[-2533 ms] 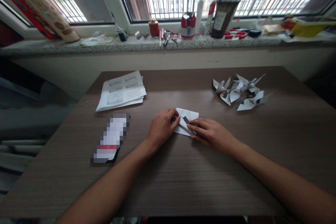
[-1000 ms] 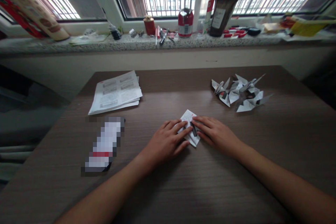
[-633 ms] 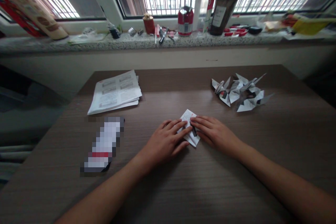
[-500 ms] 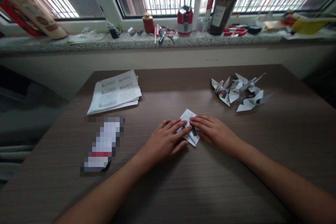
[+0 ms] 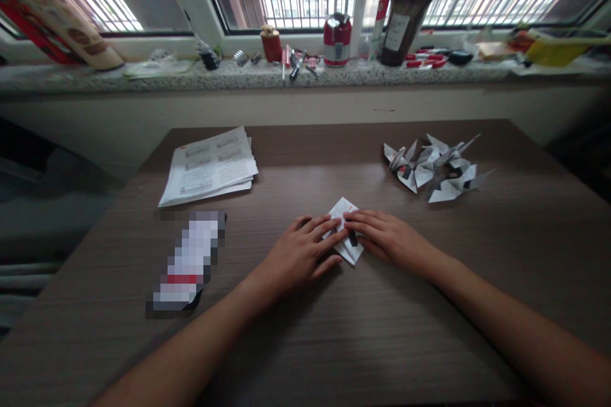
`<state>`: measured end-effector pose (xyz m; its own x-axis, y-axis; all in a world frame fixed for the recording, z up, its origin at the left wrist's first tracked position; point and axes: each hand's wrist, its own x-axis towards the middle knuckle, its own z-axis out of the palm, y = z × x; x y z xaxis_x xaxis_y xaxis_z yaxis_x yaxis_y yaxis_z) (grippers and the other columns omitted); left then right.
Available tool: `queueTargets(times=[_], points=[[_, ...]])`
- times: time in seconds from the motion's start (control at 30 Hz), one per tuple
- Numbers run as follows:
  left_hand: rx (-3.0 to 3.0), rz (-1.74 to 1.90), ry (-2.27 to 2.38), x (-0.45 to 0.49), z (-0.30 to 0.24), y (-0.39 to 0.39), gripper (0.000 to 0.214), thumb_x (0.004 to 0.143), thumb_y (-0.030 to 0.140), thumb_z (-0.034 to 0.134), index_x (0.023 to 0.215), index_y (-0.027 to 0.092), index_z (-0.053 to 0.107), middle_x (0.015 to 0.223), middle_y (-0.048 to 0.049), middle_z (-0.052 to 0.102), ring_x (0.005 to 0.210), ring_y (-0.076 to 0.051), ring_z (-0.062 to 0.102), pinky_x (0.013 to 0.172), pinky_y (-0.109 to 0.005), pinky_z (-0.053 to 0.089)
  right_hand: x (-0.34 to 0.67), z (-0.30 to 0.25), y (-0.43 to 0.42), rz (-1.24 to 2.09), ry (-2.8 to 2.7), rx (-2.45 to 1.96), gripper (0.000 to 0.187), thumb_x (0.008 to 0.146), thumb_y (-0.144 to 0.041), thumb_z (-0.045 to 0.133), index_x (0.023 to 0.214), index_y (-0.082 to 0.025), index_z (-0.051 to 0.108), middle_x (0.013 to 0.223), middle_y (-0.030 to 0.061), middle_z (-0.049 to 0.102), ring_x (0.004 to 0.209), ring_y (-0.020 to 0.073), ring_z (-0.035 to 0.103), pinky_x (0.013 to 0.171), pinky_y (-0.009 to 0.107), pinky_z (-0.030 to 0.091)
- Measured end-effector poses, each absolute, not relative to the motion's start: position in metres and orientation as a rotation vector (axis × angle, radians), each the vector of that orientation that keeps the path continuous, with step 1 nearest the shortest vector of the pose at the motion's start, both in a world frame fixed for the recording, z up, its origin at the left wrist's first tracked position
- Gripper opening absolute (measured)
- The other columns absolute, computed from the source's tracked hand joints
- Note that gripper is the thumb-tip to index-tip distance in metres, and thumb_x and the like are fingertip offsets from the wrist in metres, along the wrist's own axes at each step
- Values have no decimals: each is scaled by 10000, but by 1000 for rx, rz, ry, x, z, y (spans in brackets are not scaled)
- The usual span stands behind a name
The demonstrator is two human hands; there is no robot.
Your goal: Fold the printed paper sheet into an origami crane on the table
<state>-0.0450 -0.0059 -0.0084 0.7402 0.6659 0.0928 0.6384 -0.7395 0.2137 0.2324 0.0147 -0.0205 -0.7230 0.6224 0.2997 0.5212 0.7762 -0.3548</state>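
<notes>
A small piece of folded printed paper [image 5: 342, 205] lies flat on the brown table [image 5: 305, 343], its corners pointing away from and toward me. My left hand [image 5: 301, 249] rests on its left side with the fingers stretched out and a little spread. From the right, my right hand [image 5: 389, 238] lays its extended fingertips on the paper's other side. The fingertips of both hands nearly meet over the middle and cover part of the sheet. Whether any edge is pinched under the fingers I cannot tell.
Several folded paper cranes [image 5: 443, 168] sit at the back right of the table. A stack of printed sheets [image 5: 214, 165] lies at the back left, with a phone, its screen pixelated [image 5: 191, 261], nearer me. The stone windowsill [image 5: 238, 79] holds a red can [image 5: 337, 41] and a dark cup [image 5: 405, 25].
My right fingertips have shifted very slightly left on the paper. Otherwise both hands and the paper look the same; the camera view has moved a little.
</notes>
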Motion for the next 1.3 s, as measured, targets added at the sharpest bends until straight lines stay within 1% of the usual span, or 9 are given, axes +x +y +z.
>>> queueTargets(times=[0.17,0.27,0.5,0.63,0.77,0.9,1.0,1.17,1.3], points=[[2736,236,1031,-47,-4,-3,532,1111,520,430,1591,291,428,1620,-47,485,1499,-261,430,1220,-477,306,233,-20,16,340,-2601,-881,430,1057,-243,552,1485,-200,559,1510,115,611,1410,263,557,1170,509,490],[2737,224,1011,-49,-1,-2,527,1108,516,442,1566,256,461,1633,-53,468,1507,-257,423,1230,-472,305,233,-21,16,315,-2604,-876,438,1061,-239,543,1498,-217,554,1515,111,607,1421,269,546,1165,519,493],[2770,224,987,-50,-2,-3,530,1104,513,455,1554,235,479,1635,-78,461,1517,-270,409,1255,-480,306,232,-20,16,275,-2601,-854,455,1051,-207,546,1504,-244,561,1515,96,611,1405,272,565,1147,527,512],[2738,261,973,-50,1,-5,489,1103,465,476,1519,210,519,1593,-105,506,1479,-283,458,1229,-464,376,232,-21,17,285,-2599,-842,442,1048,-215,558,1490,-216,573,1502,106,621,1401,267,570,1158,514,504],[2708,270,866,-52,8,-4,438,1097,394,517,1518,275,531,1571,-89,527,1420,-275,525,1191,-468,432,233,-23,18,327,-2579,-855,471,1040,-225,580,1509,-262,553,1507,77,621,1400,252,572,1158,510,504],[2719,239,793,-56,14,-3,463,1085,378,555,1545,366,506,1640,-58,444,1475,-287,466,1211,-508,407,234,-24,18,345,-2572,-860,471,1037,-228,585,1506,-264,555,1508,77,619,1407,255,564,1159,514,501],[2727,218,805,-57,14,-4,474,1079,386,568,1549,372,505,1654,-60,422,1488,-299,447,1220,-524,392,234,-24,18,341,-2579,-859,465,1036,-225,579,1501,-237,559,1508,92,618,1405,262,564,1160,522,497],[2728,227,799,-54,11,-6,489,1071,387,583,1553,360,504,1626,-58,467,1485,-292,456,1231,-523,380,234,-25,18,352,-2564,-855,479,1028,-218,588,1502,-278,557,1511,69,618,1405,255,566,1159,514,500],[2707,250,753,-55,11,-5,484,1079,395,567,1556,352,500,1616,-57,483,1472,-273,477,1219,-494,407,234,-25,19,341,-2571,-829,437,1031,-217,581,1464,-274,597,1513,71,615,1406,254,565,1158,513,499]])
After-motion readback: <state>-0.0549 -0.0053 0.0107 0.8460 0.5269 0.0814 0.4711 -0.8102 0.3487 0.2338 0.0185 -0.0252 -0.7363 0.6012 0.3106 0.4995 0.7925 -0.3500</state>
